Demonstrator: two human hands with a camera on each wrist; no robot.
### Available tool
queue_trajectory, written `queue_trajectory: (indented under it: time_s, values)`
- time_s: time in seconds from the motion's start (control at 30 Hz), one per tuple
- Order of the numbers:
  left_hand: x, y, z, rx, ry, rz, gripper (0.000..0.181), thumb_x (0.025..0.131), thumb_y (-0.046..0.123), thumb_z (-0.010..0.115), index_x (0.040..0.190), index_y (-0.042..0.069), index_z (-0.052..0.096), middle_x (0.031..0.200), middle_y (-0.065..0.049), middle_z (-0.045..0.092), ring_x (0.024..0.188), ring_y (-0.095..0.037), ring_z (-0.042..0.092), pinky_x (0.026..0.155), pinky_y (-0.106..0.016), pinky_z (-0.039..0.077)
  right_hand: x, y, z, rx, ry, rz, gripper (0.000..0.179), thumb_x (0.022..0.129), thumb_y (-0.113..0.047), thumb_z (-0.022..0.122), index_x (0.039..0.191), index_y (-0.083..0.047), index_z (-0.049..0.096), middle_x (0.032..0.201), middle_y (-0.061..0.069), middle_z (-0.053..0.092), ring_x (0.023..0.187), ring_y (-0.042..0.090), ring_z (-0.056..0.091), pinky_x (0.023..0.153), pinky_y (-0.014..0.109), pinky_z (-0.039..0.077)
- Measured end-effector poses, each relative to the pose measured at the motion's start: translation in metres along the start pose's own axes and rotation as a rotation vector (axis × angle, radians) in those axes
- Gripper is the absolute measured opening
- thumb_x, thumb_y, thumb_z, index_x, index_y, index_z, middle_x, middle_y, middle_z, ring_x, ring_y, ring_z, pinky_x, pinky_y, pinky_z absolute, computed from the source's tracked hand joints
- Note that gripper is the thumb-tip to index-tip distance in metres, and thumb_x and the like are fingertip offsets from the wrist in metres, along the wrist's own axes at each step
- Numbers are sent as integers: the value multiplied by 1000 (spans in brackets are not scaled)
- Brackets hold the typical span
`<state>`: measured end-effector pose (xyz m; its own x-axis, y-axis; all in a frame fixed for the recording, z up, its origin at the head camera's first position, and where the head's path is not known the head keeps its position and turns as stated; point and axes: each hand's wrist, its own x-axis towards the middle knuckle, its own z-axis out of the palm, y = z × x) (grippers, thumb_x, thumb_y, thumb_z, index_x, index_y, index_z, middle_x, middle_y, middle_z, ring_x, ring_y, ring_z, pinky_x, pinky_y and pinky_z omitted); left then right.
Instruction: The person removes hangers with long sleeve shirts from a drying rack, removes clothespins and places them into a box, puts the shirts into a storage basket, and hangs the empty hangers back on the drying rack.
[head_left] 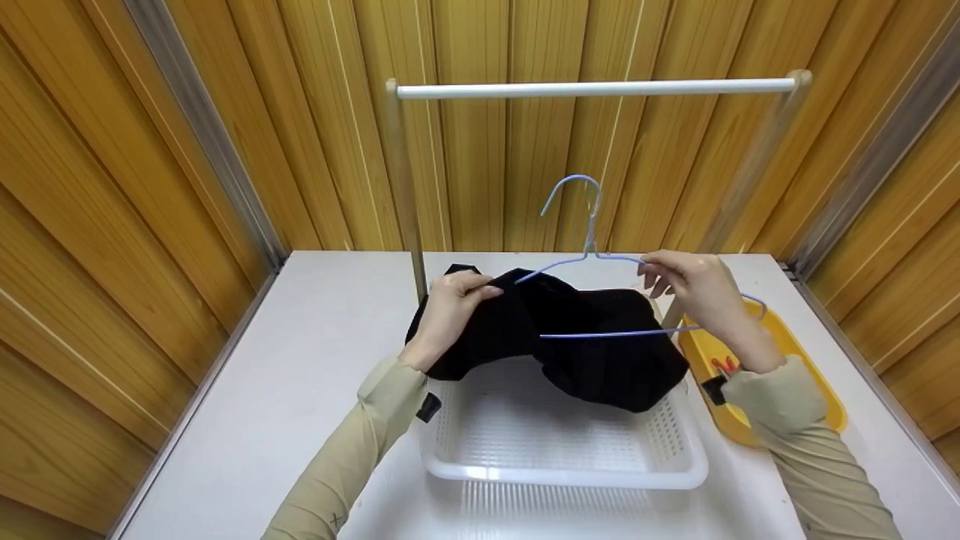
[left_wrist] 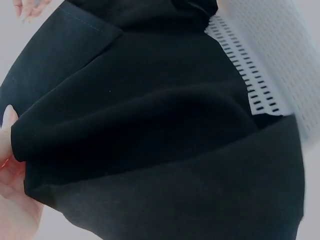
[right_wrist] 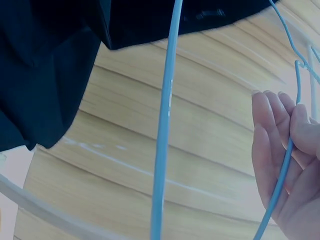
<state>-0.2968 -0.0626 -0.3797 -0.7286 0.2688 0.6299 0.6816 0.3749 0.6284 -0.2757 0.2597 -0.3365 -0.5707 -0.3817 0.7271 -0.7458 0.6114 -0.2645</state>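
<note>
A black garment (head_left: 600, 367) hangs over the white basket, with one side of a blue wire hanger (head_left: 600, 334) tucked inside it. My left hand (head_left: 450, 307) pinches the garment's edge between thumb and fingers, near where the hanger's shoulder enters the cloth. The right hand (head_left: 694, 289) pinches the hanger's other shoulder, whose end stays outside the garment. In the right wrist view, the wire runs between the right thumb and fingers (right_wrist: 270, 135). Folds of black cloth (left_wrist: 150, 130) fill the left wrist view. The hook stands upright above the cloth.
Below the garment stands a white perforated basket (head_left: 562, 476). Right of it, a yellow tray (head_left: 821, 382) holds small red items (head_left: 724, 365). Behind, a rack with a white horizontal bar (head_left: 600, 89) rises from the white table (head_left: 315, 337). Wood-patterned walls enclose the table.
</note>
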Motion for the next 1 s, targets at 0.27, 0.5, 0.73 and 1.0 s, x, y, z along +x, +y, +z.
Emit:
queue_trajectory:
  time_s: [0.27,0.5,0.73,1.0]
  values:
    - [-3,-13,-2,48,108,-26,6,79,10,69,75,5,71,70,2,63,64,-8,56,59,-24,45,1,3,-18,-36,0,78,11,81,8,60,87,1,67,66,0,62,48,11,57,49,14,43]
    - [-3,-17,-4,54,136,-138,7,78,6,69,82,1,72,78,-4,66,74,-12,61,67,-23,47,-3,9,-36,-31,43,164,10,82,8,60,86,4,67,65,3,62,50,9,56,50,11,43]
    - [-1,-21,-7,133,132,-206,12,79,10,69,84,0,72,83,-8,67,79,-17,62,70,-26,48,-7,13,-43,-18,88,234,11,86,5,56,90,6,66,67,9,62,53,3,55,51,12,43]
    - [-2,-24,-8,120,103,-278,12,79,11,70,83,0,72,83,-8,67,78,-17,62,69,-28,48,-8,16,-40,6,151,266,11,87,3,55,90,7,65,69,11,62,53,1,55,49,12,43]
